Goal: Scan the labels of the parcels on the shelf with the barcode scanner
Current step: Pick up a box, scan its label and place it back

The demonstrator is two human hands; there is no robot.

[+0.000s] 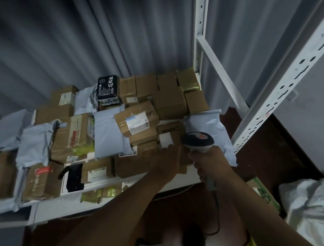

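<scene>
Right hand (208, 161) in the lower right of centre, fingers curled round the grip of the barcode scanner (198, 141), holding it upright with the head tipped toward the parcels; its cable (216, 214) hangs down from the handle toward the bottom of the frame. Left hand (168, 158) just left of the scanner, flat with fingers straight, resting on a brown box (139, 164) at the front edge of the shelf (113, 200), fingertips touching the lower edge of a white label (166, 139) on the box behind (170, 129). The label sits just left of the scanner head, between both hands and slightly above them. A grey mailer bag (208, 125) lies right behind the scanner, against the white perforated shelf post (287, 87). More parcels cover the shelf across centre and left: a box with a printed label (136, 120) in the middle, a flat grey bag (107, 135) beside it, a black packet with white characters (108, 88) up top centre, a black item (74, 176) at lower left. Grey curtain (65, 42) fills the upper frame. A white bag (321, 211) sits at lower right on the floor. Label print too blurred to read.
</scene>
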